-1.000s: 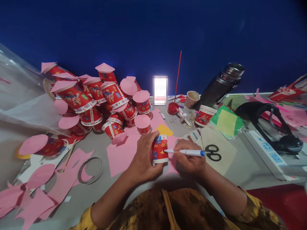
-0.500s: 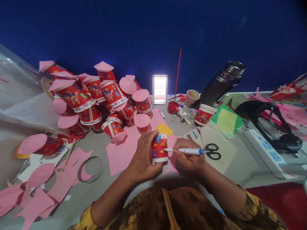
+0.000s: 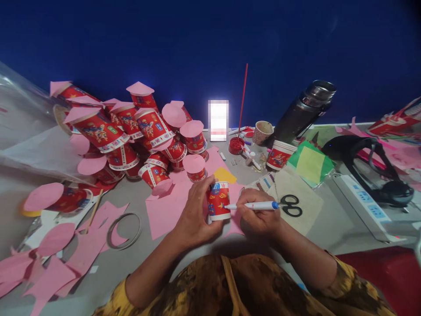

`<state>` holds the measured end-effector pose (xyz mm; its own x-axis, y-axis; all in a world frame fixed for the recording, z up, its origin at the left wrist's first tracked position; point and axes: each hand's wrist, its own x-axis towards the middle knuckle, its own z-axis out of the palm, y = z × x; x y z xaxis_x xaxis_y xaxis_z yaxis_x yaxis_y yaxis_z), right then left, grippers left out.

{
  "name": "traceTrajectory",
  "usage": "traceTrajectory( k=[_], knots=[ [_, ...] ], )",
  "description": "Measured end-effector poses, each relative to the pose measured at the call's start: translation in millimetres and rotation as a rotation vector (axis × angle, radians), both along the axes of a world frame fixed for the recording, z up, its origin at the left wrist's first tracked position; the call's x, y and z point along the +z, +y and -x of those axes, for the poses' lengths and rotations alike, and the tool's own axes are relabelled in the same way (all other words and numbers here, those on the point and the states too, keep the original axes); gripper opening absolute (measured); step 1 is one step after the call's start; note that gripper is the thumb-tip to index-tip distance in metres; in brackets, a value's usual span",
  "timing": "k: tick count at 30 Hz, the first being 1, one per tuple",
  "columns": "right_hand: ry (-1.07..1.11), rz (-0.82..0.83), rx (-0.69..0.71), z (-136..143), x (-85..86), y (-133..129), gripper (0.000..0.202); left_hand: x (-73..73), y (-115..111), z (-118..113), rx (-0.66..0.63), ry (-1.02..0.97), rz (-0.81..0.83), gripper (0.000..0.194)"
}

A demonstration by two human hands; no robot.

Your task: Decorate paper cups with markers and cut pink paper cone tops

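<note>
A red paper cup (image 3: 219, 202) with yellow and blue figures is held by my left hand (image 3: 196, 215), whose fingers and thumb clasp it from the left. Blue marks show near its upper rim. My right hand (image 3: 258, 215) pinches a white marker (image 3: 259, 205) with a blue end. The marker's tip meets the cup's right side, beside a yellow star. Under both hands lies pink paper (image 3: 164, 213), and a piece of yellow paper (image 3: 225, 175) pokes out behind the cup.
Several red cups with pink paper cones (image 3: 98, 129) are heaped at the left. Scissors (image 3: 291, 205) lie on the right, near stacked cups (image 3: 281, 154), a dark flask (image 3: 301, 112) and a power strip (image 3: 365, 206). A tape roll (image 3: 124, 231) and pink scraps (image 3: 52, 278) lie front left.
The view has shifted very slightly. Both hands hold nearly the same pose, with the marker still against the cup; a little more blue shows by the star.
</note>
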<state>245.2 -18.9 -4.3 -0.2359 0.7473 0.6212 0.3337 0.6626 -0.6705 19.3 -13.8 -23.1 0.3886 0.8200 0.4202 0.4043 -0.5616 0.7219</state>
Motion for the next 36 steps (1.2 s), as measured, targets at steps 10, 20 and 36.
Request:
traceTrajectory(
  k=[10,20,36],
  knots=[
    [-0.009,0.019,0.041,0.1,5.8,-1.5,0.018,-2.7,1.3,0.6,0.004,-0.006,-0.011,0.101],
    [0.017,-0.064,-0.005,1.9,2.0,0.0,0.019,2.8,0.2,0.9,0.001,-0.006,0.003,0.098],
    [-0.014,-0.007,0.057,-0.4,6.4,-1.1,0.018,4.0,1.4,0.5,-0.031,-0.008,0.013,0.098]
  ],
)
